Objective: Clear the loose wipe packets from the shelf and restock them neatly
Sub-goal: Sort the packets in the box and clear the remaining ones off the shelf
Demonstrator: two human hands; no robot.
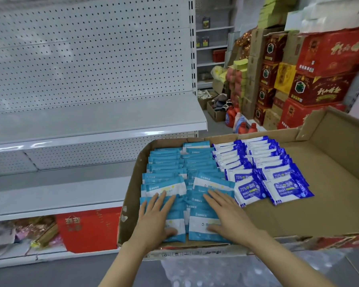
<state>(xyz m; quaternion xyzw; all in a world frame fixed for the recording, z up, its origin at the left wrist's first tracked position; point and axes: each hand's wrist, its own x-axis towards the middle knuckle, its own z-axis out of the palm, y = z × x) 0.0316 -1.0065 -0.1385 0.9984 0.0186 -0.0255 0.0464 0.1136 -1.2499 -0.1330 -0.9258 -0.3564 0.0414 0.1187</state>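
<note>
A shallow cardboard box [319,208] in front of me holds several wipe packets in overlapping rows: light blue ones [168,162] on the left, dark blue ones [263,160] to their right. My left hand [155,216] lies flat on the nearest light blue packets of the left row, thumb at their near edge. My right hand [226,212] rests the same way on the neighbouring row of light blue packets [203,224]. Neither hand has lifted a packet. The white metal shelf [91,121] to the left is bare.
A lower shelf [56,195] is bare too; the bottom level holds a red box [89,228] and wrapped goods. Stacked red cartons [319,85] and detergent bottles [232,117] fill the back right. The box's right half is bare cardboard.
</note>
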